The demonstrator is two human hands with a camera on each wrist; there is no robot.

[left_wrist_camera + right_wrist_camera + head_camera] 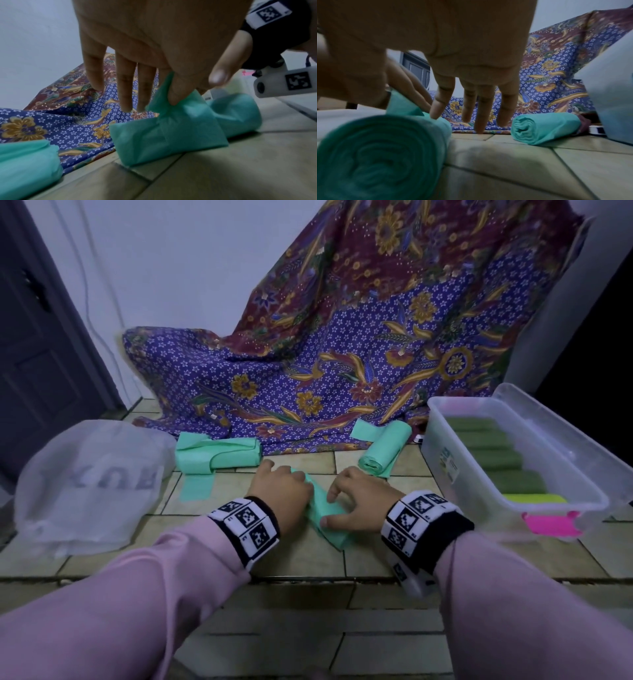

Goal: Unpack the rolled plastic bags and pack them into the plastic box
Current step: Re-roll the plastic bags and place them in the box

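A green roll of plastic bags [325, 513] lies on the tiled floor between my hands. My left hand [281, 491] is at its far end, and the index finger pinches up a loose flap [164, 92] while the other fingers [126, 88] point straight down. My right hand [359, 501] rests on the near end, with its thumb lying along the roll and the index fingertip [435, 113] touching the top. The clear plastic box [479, 491] stands open at the right and holds several dark green rolls [493, 457].
Another tight green roll [383, 455] lies between my hands and the box. A partly unrolled one [219, 457] lies to the left by a white plastic bag [89, 484]. Patterned cloth [342, 354] hangs behind, and the box's pink latch [551, 525] faces me.
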